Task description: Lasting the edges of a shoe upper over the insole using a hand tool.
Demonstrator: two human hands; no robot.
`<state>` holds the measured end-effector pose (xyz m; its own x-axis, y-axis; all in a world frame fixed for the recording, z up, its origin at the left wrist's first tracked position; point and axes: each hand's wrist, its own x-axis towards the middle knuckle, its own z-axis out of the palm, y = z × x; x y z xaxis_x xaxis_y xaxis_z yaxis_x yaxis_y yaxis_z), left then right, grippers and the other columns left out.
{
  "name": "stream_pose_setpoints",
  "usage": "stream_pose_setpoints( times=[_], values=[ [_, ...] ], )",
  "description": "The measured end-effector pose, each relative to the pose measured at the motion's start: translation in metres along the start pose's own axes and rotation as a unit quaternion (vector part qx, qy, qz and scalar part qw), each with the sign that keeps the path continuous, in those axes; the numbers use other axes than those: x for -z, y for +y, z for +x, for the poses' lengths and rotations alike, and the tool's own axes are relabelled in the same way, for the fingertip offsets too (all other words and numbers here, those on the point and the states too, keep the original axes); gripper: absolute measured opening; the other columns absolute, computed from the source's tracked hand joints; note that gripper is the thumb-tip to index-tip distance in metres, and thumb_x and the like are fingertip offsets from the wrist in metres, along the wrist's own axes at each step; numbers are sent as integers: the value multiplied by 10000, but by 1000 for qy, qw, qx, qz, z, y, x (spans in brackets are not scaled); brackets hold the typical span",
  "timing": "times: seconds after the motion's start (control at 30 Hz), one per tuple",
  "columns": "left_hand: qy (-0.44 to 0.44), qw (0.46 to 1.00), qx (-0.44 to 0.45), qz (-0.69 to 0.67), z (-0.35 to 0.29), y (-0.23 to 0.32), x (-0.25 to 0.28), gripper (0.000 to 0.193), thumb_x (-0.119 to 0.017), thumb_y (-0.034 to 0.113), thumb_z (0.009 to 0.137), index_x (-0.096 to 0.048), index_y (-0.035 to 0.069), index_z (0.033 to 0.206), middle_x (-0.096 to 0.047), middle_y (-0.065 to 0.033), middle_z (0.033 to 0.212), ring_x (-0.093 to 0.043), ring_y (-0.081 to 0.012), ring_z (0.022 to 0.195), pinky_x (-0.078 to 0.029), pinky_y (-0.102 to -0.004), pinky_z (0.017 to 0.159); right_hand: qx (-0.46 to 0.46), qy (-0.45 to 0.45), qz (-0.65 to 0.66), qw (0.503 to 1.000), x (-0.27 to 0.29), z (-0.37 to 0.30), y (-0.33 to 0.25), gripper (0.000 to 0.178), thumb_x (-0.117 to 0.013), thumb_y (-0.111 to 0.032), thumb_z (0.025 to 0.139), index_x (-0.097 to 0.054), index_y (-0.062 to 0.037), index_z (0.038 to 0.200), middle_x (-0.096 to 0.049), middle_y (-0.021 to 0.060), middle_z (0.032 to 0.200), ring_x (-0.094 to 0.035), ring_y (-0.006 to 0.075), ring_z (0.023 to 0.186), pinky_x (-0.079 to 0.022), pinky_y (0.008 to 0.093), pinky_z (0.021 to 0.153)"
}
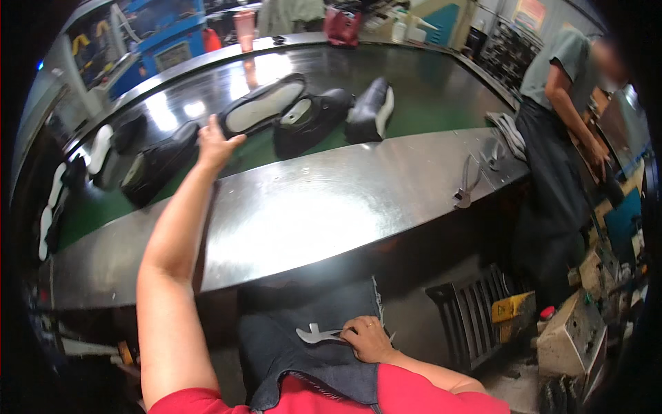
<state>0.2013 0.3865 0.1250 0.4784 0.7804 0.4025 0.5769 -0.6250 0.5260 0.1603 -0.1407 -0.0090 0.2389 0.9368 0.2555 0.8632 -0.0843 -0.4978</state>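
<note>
My left hand is stretched out over the green belt with its fingers apart. It is between a black shoe on its left and a black shoe lying with its pale sole up on its right. Whether the fingertips touch either shoe I cannot tell. Low over my lap, my right hand is closed round the handle of metal lasting pincers, their jaw end pointing left. Further right on the belt are a black shoe with a pale patch and another tipped on its side.
A steel ledge borders the belt. Another pair of pincers and a folded grey cloth lie at its right end. White-soled pieces are at far left. A co-worker stands at right, near a black slatted seat.
</note>
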Motion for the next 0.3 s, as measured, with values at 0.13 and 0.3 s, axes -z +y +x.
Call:
stream_pose_setpoints(
  times=[0.13, 0.3],
  values=[
    [-132, 976, -8, -171, 68, -30, -25, 1076, -823, 340, 700, -195, 2, 1507, -342, -234, 1486, -370, -325, 1351, -304, -389, 1113, -50, 5, 36, 998, -2, 11, 5, 236, -623, -26, 718, -615, -117, 935, -559, 69, 1075, -528, 289, 1064, -402, 422, 912],
    [-200, 925, -124, -299, 200, -233, -62, 939, -777, 319, 761, -252, 92, 1506, -520, -198, 1348, -530, -323, 1228, -344, -394, 1079, 14, 4, 71, 997, -17, 18, 7, 275, -657, -44, 698, -605, -134, 952, -562, 70, 1096, -524, 283, 1074, -395, 425, 937]
  ],
)
